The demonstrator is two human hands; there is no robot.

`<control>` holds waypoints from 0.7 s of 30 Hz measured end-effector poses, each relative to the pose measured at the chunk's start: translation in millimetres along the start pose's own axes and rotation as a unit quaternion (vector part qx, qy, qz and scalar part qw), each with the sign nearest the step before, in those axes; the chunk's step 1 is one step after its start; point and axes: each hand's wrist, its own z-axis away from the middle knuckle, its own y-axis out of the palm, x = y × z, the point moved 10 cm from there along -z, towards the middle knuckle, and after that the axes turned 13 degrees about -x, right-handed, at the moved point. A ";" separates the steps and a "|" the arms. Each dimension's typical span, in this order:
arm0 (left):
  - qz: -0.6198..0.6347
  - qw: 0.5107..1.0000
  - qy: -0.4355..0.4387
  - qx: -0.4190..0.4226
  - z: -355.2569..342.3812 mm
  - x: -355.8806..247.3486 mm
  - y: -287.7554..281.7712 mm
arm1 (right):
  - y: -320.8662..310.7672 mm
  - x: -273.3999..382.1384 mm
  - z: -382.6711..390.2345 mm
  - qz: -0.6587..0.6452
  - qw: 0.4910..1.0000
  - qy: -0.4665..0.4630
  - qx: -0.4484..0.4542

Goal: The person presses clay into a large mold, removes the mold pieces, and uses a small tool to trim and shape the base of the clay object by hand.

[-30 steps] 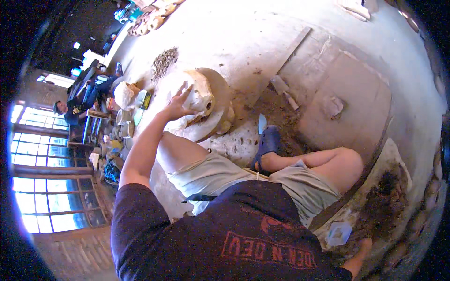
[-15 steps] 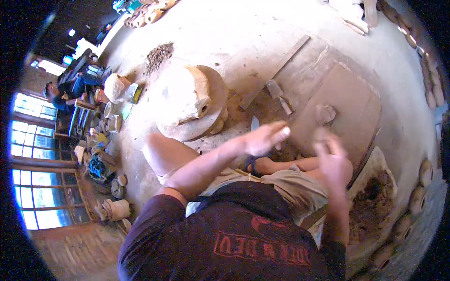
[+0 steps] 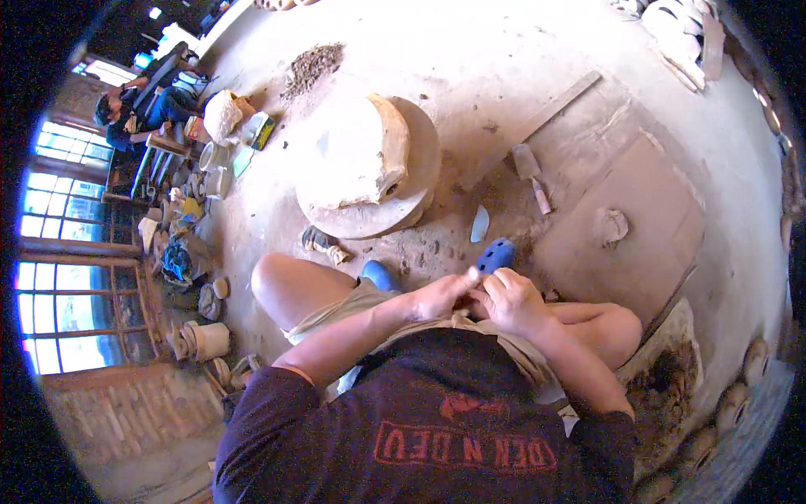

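My left hand (image 3: pixel 447 297) and my right hand (image 3: pixel 514 301) meet in front of my lap, both with fingers curled in. Whatever lies between them, if anything, is hidden. Just beyond them shows a blue clog (image 3: pixel 497 254) on my foot. Past that, a pale blade-shaped piece (image 3: pixel 479 224) lies on the ground. To the right, a lump of clay (image 3: pixel 610 225) rests on a flat brown board (image 3: pixel 579 256). Ahead stands a round turntable (image 3: pixel 424 160) bearing a large pale curved clay piece (image 3: pixel 391 151) with a hole at its near end.
A trowel (image 3: pixel 527 164) lies beside a long wooden strip (image 3: pixel 554 109). A tray of dark soil (image 3: pixel 672 378) is at my right, with rounded pots (image 3: pixel 733 403) beyond. Tubs (image 3: pixel 216 157) and a person (image 3: pixel 138 118) are at far left. Crumbled clay (image 3: pixel 315 67) lies farther off.
My hands, apart before and blurred at the right, have come together in front of my lap. The view has shifted, and the blue clogs now show.
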 end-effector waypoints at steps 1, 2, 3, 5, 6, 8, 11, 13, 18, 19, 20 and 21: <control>0.108 0.988 -0.109 -0.031 1.9 18.2 -6.9 | 3.8 -2.4 -4.7 0.029 1.000 -0.010 -0.001; 0.202 0.953 -0.219 -0.054 3.4 16.8 -2.9 | -0.3 -8.6 -3.6 0.064 0.998 -0.011 -0.013; 0.147 0.967 -0.195 -0.074 -0.8 -5.4 -4.8 | 2.5 -25.5 4.0 0.060 0.997 0.044 -0.011; 0.070 0.987 -0.102 -0.102 -9.6 -21.0 -29.8 | -4.8 -24.0 -17.5 -0.014 0.992 0.102 -0.072; -0.011 0.992 -0.006 -0.127 -11.8 -37.8 -44.9 | -12.0 -29.3 -22.3 -0.085 0.974 0.160 -0.136; -0.074 0.989 -0.029 -0.123 -11.0 -32.5 -57.5 | -3.5 -34.1 -18.8 -0.111 0.964 0.189 -0.147; -0.109 0.984 0.035 -0.140 -9.8 -43.9 -72.4 | 14.3 -39.2 -19.5 -0.116 0.963 0.202 -0.137; -0.122 0.977 0.067 -0.160 -11.0 -47.6 -82.1 | 16.6 -38.7 -27.5 -0.125 0.960 0.201 -0.150; -0.180 0.958 0.030 -0.220 -7.1 -67.9 -113.3 | 42.5 -66.1 -32.9 -0.226 0.900 0.335 -0.161; -0.203 0.933 0.079 -0.286 -6.4 -75.1 -142.7 | 58.4 -74.0 -32.3 -0.274 0.863 0.398 -0.148; -0.219 0.892 0.157 -0.362 -5.7 -86.0 -185.5 | 66.0 -78.8 -40.4 -0.276 0.862 0.399 -0.151; -0.241 0.839 0.236 -0.428 -4.1 -95.1 -231.2 | 78.6 -87.6 -46.2 -0.317 0.835 0.421 -0.161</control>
